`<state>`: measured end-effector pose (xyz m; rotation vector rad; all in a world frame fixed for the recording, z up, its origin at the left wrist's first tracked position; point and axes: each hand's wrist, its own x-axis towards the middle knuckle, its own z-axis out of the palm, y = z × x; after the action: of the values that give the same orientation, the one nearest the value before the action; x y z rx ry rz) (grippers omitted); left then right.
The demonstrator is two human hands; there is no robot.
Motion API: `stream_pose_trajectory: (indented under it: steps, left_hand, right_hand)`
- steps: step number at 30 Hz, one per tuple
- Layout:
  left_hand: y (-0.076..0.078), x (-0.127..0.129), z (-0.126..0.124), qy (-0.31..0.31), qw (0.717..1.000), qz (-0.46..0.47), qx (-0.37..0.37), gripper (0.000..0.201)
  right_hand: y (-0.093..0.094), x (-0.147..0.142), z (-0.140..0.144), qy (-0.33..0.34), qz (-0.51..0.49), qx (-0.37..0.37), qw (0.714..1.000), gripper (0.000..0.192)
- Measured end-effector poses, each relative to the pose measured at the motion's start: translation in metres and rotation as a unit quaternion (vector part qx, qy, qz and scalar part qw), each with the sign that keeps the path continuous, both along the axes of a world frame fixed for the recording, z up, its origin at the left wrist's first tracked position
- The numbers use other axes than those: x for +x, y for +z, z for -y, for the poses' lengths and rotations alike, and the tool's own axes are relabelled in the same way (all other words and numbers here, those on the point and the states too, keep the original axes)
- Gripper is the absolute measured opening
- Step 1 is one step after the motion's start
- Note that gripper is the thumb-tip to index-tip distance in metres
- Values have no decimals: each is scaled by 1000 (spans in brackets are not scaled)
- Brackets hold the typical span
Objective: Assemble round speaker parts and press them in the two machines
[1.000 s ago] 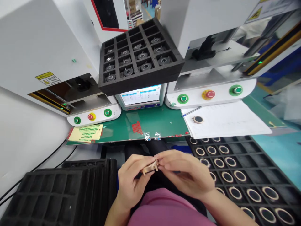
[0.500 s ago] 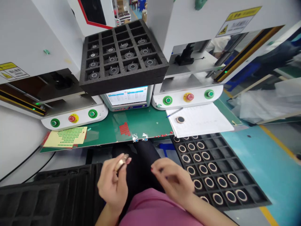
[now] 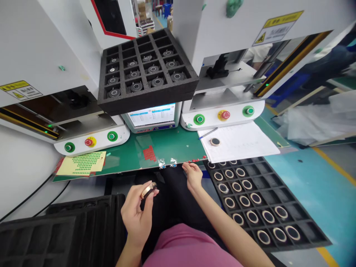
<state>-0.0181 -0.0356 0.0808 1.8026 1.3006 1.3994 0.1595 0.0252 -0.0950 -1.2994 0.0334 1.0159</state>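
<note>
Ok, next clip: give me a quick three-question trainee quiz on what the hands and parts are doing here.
1. Multiple choice: what does the left hand hold? A) a pen B) a gold-rimmed ring part C) a sticker sheet
2. True or false: the right hand rests inside the tray of rings.
3. Fill in: the small red stickers by the right fingertips sit along the front edge of the ______ mat.

Key
1. B, pinched between thumb and fingertips.
2. False; it reaches to the mat's front edge, left of that tray.
3. green
</note>
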Motion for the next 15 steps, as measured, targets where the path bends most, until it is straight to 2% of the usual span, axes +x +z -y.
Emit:
stream_pose_trajectory:
  steps: [9, 12, 15]
  left_hand:
    - [3, 1, -3, -11, 1000, 1, -27, 18]
    - [3, 1, -3, -7, 999, 6, -38, 18]
    - [5, 3, -4, -5, 999, 25, -47, 16]
  right_hand:
    - [-10, -5, -7, -5, 37, -33, 999, 23]
    - [-9, -5, -3, 28, 75, -48, 996, 24]
    - [0, -2, 5, 93, 129, -58, 986, 22]
